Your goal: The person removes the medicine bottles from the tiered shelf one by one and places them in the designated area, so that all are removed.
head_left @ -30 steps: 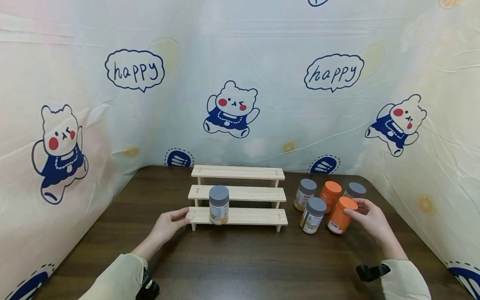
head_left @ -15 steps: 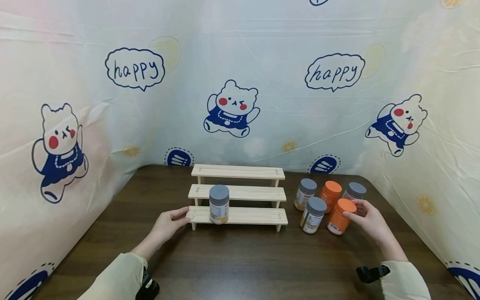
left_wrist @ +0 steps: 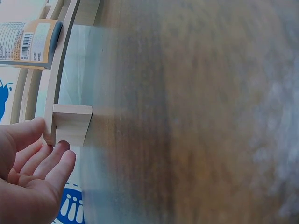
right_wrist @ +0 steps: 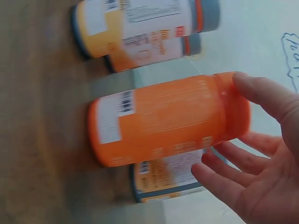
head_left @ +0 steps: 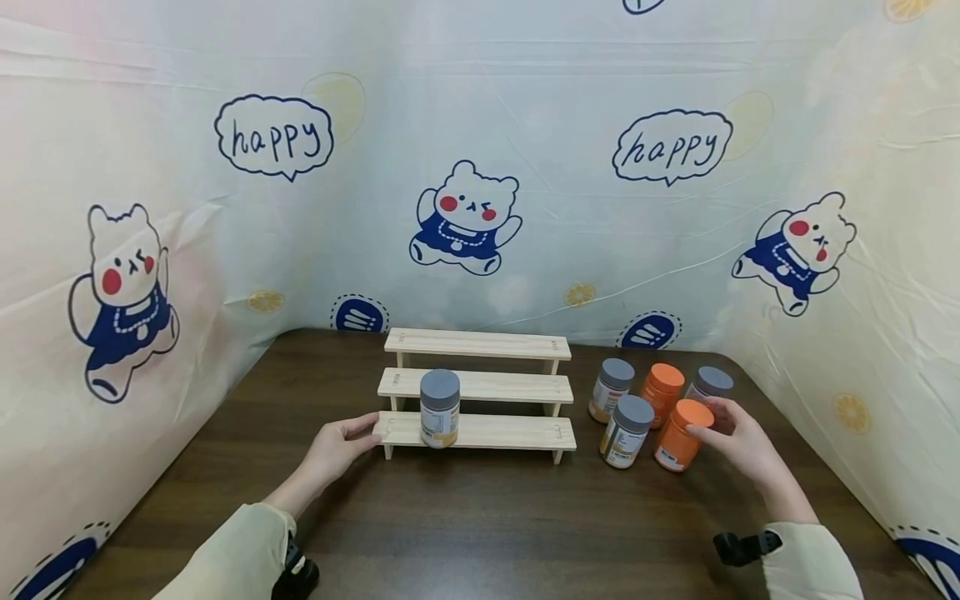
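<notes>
A three-step wooden display shelf (head_left: pixel 517 432) stands mid-table, with a grey-capped supplement bottle (head_left: pixel 439 410) upright on its lowest step. My left hand (head_left: pixel 332 454) holds the left end of that step, thumb (left_wrist: pixel 28 132) against the board and the other fingers beneath and behind it. On the right, my right hand (head_left: pixel 744 443) pinches an orange supplement bottle (right_wrist: pixel 161 122) by its cap, the thumb on the near side and fingers partly hidden behind. In the head view this bottle looks upright or slightly tilted; I cannot tell whether its base touches the table.
Beside the held bottle stand another orange bottle (head_left: pixel 662 394) and grey-capped bottles: one in front (head_left: pixel 627 431), one at the back left (head_left: pixel 611 390), one at the back right (head_left: pixel 710 382) partly hidden by the hand. A printed curtain (head_left: pixel 480 100) surrounds the dark wooden table (head_left: pixel 480 525).
The right hand and the orange bottle have shifted very slightly toward me, and the bottle's cap shows a little lower. The left hand and the shelf stay in place.
</notes>
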The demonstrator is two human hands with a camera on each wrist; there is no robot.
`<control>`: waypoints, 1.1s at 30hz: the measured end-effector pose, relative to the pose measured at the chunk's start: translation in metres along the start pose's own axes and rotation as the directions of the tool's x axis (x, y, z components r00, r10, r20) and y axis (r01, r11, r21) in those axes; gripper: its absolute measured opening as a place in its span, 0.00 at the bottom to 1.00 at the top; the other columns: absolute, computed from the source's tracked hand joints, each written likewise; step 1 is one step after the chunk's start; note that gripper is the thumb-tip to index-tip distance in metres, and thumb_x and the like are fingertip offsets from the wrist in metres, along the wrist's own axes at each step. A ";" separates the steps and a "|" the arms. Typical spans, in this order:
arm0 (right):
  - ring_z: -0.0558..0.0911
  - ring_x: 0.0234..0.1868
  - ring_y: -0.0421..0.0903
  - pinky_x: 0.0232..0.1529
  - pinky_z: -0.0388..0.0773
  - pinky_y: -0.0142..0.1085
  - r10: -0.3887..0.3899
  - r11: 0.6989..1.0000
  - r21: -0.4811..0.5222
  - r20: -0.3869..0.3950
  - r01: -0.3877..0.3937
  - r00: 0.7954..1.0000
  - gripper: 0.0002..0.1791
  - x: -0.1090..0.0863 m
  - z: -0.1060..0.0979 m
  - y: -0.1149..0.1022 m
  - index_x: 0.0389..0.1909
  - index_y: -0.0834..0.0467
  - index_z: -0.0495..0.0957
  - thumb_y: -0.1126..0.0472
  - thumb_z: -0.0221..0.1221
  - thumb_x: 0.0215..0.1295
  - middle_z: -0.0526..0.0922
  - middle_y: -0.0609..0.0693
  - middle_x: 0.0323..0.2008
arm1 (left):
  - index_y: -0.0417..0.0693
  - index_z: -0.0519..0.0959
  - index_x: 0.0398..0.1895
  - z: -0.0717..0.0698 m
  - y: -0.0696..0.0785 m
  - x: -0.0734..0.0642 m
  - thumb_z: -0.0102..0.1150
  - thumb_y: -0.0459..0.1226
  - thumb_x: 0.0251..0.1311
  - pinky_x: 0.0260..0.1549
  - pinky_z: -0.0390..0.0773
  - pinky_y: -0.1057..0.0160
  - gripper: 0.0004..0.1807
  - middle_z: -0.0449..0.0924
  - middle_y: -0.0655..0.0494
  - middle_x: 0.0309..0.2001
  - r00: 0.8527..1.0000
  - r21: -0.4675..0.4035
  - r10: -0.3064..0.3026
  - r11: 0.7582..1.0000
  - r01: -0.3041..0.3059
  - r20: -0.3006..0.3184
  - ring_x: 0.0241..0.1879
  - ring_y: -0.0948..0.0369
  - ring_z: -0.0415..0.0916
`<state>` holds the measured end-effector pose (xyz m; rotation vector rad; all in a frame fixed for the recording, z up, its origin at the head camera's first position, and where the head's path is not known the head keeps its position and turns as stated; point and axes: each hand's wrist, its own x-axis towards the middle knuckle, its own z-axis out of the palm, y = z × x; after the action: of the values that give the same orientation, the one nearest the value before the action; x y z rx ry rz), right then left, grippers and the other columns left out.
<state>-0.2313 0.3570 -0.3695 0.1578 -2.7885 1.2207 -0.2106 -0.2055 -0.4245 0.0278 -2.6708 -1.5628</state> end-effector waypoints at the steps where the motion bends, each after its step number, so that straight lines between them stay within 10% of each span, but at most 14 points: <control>1: 0.66 0.54 0.67 0.51 0.65 0.58 0.005 1.000 0.006 -0.004 -0.005 1.000 0.40 0.001 -0.003 -0.003 0.63 0.70 0.55 0.47 0.58 0.62 0.63 0.72 0.57 | 0.36 0.71 0.58 0.000 0.000 0.000 0.59 0.35 0.59 0.48 0.71 0.53 0.24 0.69 0.41 0.57 1.000 0.003 0.004 1.000 -0.004 0.002 0.58 0.48 0.65; 14: 0.61 0.59 0.69 0.51 0.60 0.64 -0.141 0.989 0.034 -0.071 0.144 0.987 0.40 0.019 -0.027 -0.066 0.67 0.66 0.51 0.50 0.57 0.64 0.61 0.71 0.60 | 0.37 0.71 0.58 0.000 0.000 0.000 0.59 0.35 0.59 0.48 0.71 0.53 0.24 0.69 0.41 0.57 1.000 0.004 -0.006 1.000 0.006 0.002 0.58 0.48 0.65; 33: 0.65 0.60 0.58 0.53 0.65 0.55 -0.313 0.947 0.088 0.043 0.309 0.949 0.36 0.053 0.025 -0.151 0.65 0.61 0.58 0.52 0.60 0.61 0.66 0.61 0.60 | 0.36 0.71 0.58 0.000 0.000 -0.002 0.59 0.35 0.59 0.49 0.70 0.53 0.24 0.69 0.41 0.57 1.000 -0.015 -0.003 1.000 0.003 -0.001 0.59 0.47 0.64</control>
<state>-0.2654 0.2335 -0.2696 0.6226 -2.6251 1.2628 -0.2086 -0.2053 -0.4241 0.0320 -2.6591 -1.5831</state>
